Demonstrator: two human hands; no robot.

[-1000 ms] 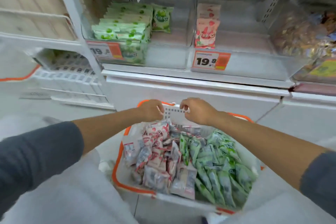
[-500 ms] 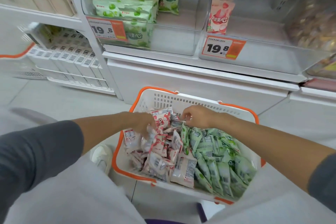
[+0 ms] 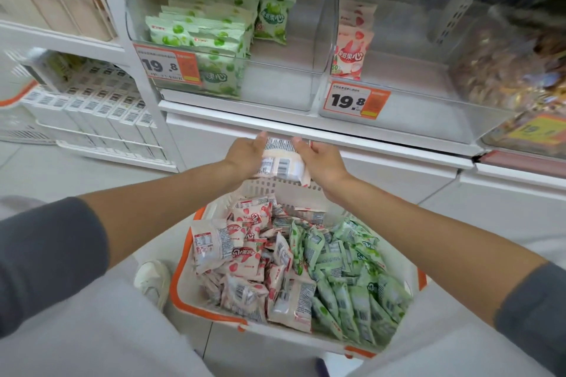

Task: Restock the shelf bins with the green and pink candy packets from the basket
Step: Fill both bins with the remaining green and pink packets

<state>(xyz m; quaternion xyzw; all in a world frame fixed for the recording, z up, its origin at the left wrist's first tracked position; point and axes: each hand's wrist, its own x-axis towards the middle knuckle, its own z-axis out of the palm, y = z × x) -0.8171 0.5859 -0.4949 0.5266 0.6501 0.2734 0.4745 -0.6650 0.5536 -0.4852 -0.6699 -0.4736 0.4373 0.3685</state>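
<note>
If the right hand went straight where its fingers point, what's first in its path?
Likely the white shelf ledge just past the right hand, under the pink-packet bin; depth is unclear.

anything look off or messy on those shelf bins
Nothing spilled or damaged. Only oddity: one green packet stands loose to the right of the tidy green row in the left bin.

Both hands (image 3: 245, 156) (image 3: 321, 162) lifted out of basket (image 3: 208, 312), now holding pink packets (image 3: 280, 162) above it.
</note>
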